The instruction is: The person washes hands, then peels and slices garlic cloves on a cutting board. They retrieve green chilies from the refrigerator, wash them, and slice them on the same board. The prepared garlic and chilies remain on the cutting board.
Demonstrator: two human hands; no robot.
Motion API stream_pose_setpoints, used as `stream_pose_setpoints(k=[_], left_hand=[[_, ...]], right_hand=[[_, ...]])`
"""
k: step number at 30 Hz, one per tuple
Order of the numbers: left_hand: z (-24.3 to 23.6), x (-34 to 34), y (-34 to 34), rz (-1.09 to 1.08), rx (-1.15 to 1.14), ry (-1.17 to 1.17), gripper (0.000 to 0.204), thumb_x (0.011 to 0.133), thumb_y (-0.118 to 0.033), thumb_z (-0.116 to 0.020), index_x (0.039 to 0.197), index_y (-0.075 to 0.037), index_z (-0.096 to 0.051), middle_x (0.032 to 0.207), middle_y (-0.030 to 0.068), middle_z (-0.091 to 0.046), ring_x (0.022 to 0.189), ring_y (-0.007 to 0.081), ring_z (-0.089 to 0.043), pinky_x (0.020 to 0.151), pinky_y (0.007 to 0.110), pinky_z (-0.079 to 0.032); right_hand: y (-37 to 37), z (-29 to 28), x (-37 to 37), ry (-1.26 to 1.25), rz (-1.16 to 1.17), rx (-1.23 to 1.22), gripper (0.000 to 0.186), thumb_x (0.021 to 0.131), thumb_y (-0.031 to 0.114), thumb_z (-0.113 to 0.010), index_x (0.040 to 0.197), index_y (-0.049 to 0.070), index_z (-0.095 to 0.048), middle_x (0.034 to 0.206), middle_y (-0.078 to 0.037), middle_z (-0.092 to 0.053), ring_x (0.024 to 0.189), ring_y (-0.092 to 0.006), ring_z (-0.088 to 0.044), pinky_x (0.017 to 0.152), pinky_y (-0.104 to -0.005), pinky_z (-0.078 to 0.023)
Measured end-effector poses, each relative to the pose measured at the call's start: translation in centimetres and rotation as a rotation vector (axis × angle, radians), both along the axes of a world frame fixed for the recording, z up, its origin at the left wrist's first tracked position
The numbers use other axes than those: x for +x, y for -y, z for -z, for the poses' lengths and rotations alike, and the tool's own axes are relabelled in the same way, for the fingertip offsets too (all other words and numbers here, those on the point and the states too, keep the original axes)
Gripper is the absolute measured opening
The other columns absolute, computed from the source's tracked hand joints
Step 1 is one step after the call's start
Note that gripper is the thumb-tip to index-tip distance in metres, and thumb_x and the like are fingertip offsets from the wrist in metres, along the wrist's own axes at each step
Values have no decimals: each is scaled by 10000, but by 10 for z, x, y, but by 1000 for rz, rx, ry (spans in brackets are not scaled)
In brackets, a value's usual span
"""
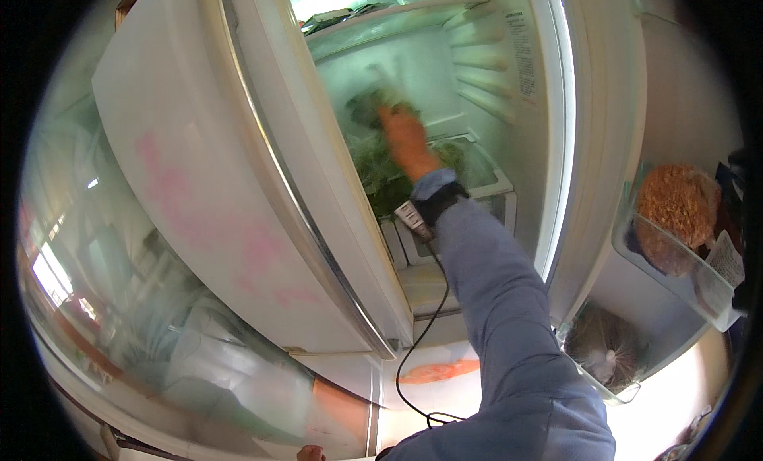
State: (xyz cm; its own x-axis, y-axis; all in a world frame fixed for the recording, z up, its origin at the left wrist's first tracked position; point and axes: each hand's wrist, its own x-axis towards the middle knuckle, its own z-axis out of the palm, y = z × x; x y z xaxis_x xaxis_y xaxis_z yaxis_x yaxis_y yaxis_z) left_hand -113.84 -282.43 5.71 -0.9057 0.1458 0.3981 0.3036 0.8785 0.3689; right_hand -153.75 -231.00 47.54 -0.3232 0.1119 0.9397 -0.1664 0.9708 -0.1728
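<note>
Inside the open refrigerator, my right hand, blurred by motion, has its fingers closed on a bunch of leafy greens. More greens lie beneath it, by a clear drawer low in the compartment. A small metal device with a black cable is at my wrist. My left hand just shows at the bottom edge with curled fingers; whatever it may hold is hidden.
A white door stands on the left. At the right, the open door's bins hold a bag of brown food and a dark bag. A shelf crosses the top of the compartment.
</note>
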Motion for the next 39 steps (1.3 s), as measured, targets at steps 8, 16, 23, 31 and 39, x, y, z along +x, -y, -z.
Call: stream_pose_setpoints(k=[8,16,23,31,39], left_hand=[[31,12,12,-243,533,313,146,831,-162,-560,824,-22,-602,538,53,-491,412,139,-450,358,269,-340],[29,28,15,-401,650,507,171,843,-193,-561,748,-52,-575,494,23,-459,388,116,-418,358,259,-315],[42,2,7,-139,454,160,195,838,-214,-557,708,-69,-554,491,25,-457,372,117,-405,352,265,-315],[61,8,17,-195,479,259,155,827,-206,-569,751,-70,-576,499,21,-468,362,114,-402,346,246,-322],[33,10,1,-404,866,562,115,826,-177,-567,794,-71,-602,526,30,-491,385,110,-417,341,241,-313]], right_hand=[[49,28,12,446,-5,145,345,796,191,-573,1133,115,-562,1098,-168,-558,1034,-343,-533,813,-481,-450],[-51,32,54,354,-103,-245,585,777,222,-631,1308,124,-406,1314,-234,-398,1141,-450,-429,945,-484,-396],[-93,80,29,385,-153,-188,449,729,256,-684,1071,6,-536,1144,-261,-497,1036,-424,-494,888,-464,-423],[-138,79,38,415,-218,-538,360,723,221,-694,945,-35,-570,1024,-252,-550,961,-377,-536,801,-431,-453],[-99,71,48,535,-73,-250,479,750,242,-661,1169,57,-519,1296,-203,-408,1160,-378,-429,938,-445,-390]])
